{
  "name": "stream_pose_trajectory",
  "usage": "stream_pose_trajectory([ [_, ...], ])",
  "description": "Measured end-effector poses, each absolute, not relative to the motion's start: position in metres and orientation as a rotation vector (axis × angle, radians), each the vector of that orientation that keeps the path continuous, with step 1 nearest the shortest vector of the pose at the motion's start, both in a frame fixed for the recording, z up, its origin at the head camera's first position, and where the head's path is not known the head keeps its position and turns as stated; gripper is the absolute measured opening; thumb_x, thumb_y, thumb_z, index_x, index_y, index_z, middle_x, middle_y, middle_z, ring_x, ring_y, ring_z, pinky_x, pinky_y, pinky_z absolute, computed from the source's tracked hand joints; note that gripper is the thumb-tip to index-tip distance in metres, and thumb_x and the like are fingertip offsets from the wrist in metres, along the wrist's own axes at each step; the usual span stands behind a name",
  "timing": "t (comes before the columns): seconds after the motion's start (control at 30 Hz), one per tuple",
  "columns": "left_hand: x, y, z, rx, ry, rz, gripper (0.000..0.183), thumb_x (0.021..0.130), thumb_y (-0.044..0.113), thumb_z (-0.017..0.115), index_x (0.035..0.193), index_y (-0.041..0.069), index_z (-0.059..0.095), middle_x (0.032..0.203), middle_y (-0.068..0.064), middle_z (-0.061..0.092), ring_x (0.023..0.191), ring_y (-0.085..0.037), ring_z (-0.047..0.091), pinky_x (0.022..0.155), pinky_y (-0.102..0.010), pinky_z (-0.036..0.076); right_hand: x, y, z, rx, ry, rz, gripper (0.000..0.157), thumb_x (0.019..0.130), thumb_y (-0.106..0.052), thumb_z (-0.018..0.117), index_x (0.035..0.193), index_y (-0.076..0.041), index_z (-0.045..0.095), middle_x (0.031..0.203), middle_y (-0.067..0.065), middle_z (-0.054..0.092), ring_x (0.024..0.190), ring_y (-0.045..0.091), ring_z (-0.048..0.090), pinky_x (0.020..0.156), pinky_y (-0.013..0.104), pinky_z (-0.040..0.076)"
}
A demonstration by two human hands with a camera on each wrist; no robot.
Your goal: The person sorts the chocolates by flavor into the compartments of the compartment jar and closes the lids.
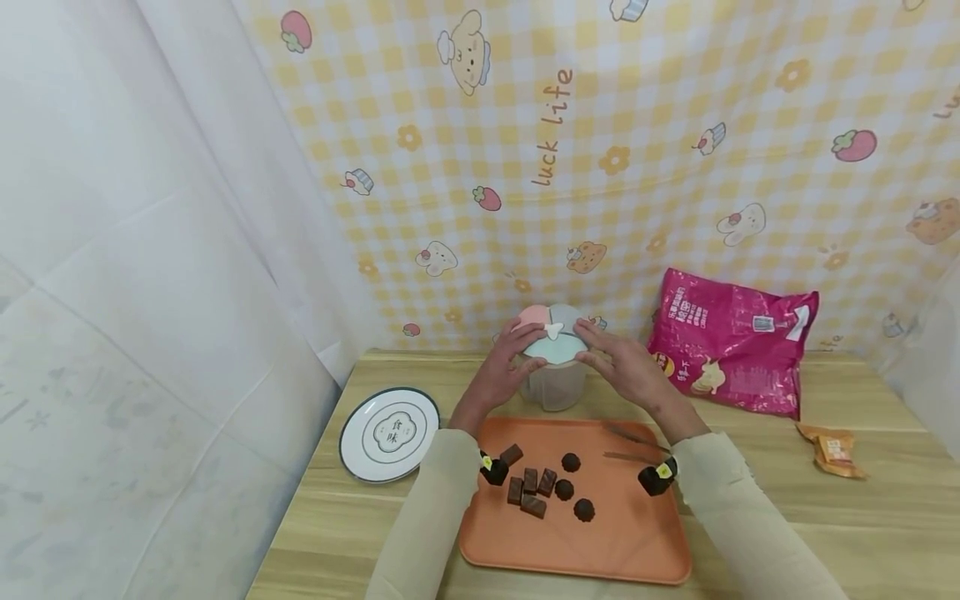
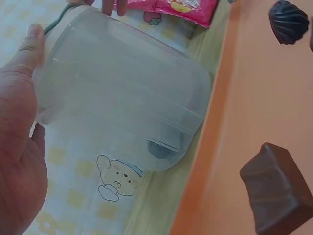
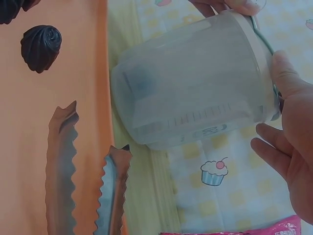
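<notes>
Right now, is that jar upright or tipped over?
Upright: the jar has its lid on top, between the left hand and right hand, base down.

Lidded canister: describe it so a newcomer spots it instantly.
On the wooden table, find the orange tray. The translucent canister is behind its far edge, between the left hand and right hand. Only it has a pink, grey and mint lid, unlike the magenta bag to its right.

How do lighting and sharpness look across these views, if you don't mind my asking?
Head view: soft, fairly even light, small glints on the pink bag; left wrist view: the container looks cloudy, blurring detail within; right wrist view: similar haze, though the tongs show crisp serrated edges.
</notes>
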State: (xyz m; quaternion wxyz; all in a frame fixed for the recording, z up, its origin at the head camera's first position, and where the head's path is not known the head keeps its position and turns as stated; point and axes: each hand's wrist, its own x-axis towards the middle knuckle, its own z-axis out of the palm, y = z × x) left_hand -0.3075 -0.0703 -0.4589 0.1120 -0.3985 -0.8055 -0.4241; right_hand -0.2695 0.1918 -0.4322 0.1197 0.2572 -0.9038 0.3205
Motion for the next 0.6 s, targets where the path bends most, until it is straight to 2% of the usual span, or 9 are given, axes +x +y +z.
stream_pose_trajectory([
  [0.33,-0.3058,-0.0694,-0.4577,-1.161,-2.350,-1.278,0.048,0.097,0.011,0.072,0.142,0.003,0.059,0.151,-0.011,0.053,0.153,-0.030,0.022,0.121,-0.046,0.020,-0.2695,0.1913,-0.4346,0.754,-2.614,0.918,0.059,0.100,-0.025,0.069,0.153,-0.009,0.049,0.155,0.012,0.045,0.133,0.043,0.051,0.102,0.058,0.044],
  [0.6,-0.3053,-0.0660,-0.4565,-0.985,-2.353,-1.438,0.032,0.105,0.020,0.061,0.135,0.010,0.067,0.145,-0.003,0.059,0.150,-0.022,0.030,0.118,-0.049,0.026,-0.2658,0.1880,-0.4312,0.648,-2.656,0.974,0.048,0.107,-0.028,0.059,0.152,-0.014,0.052,0.154,0.007,0.048,0.138,0.040,0.047,0.108,0.059,0.038],
])
